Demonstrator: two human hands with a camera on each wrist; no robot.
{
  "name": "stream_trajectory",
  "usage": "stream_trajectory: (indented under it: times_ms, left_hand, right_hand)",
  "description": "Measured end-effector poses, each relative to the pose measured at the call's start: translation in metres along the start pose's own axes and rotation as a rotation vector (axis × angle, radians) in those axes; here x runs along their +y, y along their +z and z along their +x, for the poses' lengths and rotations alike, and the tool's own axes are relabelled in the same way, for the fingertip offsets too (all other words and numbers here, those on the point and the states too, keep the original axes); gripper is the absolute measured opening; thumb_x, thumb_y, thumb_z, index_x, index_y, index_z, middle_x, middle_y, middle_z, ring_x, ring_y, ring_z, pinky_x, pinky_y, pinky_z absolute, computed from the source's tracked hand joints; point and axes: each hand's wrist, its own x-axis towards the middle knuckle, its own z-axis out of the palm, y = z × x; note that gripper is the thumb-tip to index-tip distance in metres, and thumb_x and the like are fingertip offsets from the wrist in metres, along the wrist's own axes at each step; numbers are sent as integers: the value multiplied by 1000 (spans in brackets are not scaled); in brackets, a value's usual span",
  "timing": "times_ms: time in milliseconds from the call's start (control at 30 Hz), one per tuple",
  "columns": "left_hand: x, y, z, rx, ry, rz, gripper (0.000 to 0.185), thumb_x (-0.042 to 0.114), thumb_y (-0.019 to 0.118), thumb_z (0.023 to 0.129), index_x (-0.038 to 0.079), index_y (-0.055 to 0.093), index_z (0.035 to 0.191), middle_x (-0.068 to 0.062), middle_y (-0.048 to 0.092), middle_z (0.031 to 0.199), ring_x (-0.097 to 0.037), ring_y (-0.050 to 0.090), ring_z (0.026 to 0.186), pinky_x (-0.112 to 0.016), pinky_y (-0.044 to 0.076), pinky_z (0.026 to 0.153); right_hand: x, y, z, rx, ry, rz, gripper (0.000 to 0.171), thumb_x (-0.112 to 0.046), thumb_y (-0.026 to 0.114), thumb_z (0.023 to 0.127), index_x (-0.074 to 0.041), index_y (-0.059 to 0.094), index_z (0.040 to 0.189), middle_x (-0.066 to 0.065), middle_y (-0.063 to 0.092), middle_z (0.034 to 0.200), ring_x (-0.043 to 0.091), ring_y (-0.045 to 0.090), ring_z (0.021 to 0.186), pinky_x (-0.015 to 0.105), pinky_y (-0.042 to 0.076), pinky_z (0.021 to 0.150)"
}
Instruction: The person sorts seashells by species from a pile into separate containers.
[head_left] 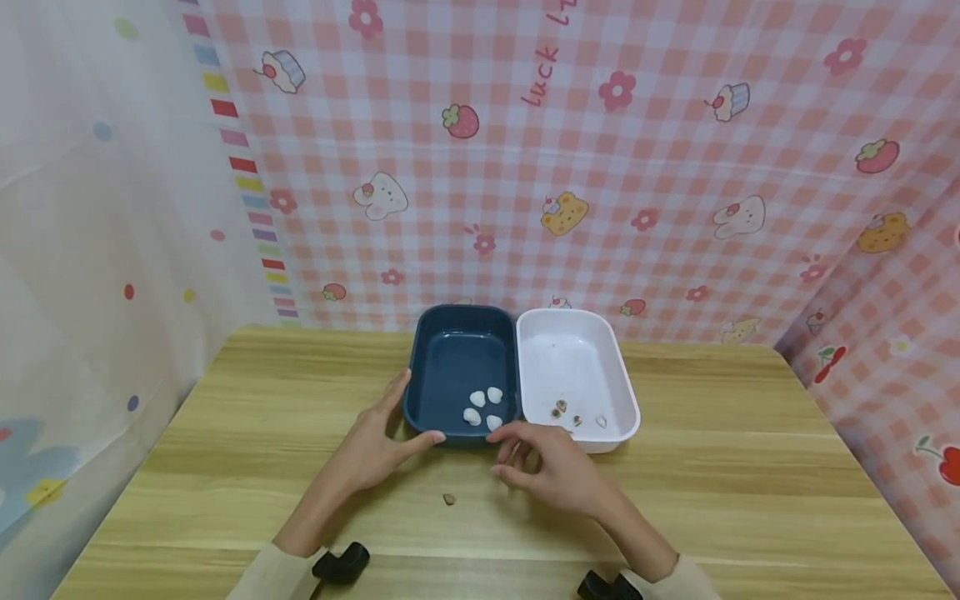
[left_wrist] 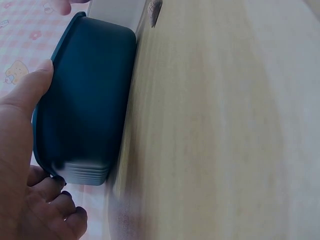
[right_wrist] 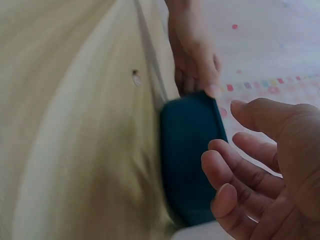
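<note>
Now, left hand (head_left: 375, 450): grips dark blue tray (head_left: 450, 354) at its 7 o'clock corner — thumb on rim.
Right hand (head_left: 551, 467): loosely open, empty — at tray's 5 o'clock.

The head view looks down and forward over the wooden table (head_left: 675, 500) toward the far wall. Both wrist views sit close (tilted sideways, blurred), sharing the blue tray (head_left: 457, 358) (left_wrist: 85, 100) (right_wrist: 192, 155).

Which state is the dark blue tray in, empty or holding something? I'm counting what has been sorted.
Not empty: the dark blue tray holds four white shells, clustered near its front right corner.
</note>
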Motion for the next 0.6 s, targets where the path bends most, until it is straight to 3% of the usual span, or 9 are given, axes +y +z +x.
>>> stream_trajectory:
  times_ms: [400,600]
  left_hand:
    - [0,-1,0,-1,8,-2,112,60,79,83,25,12,167,-8,18,173,-36,23,157,-65,30,122]
    - [1,-1,-1,-1,14,-5,112,60,78,84,24,13,167,-9,18,173,-36,23,157,-64,30,122]
  right_hand:
    - [1,38,10,-127,36,55,31,-25,79,92,-11,71,118,-10,71,88,-1,58,72,18,52,65]
    - [2,54,14,-113,66,48,27,-23,83,88,-14,74,111,-11,67,83,-4,56,67,15,51,62]
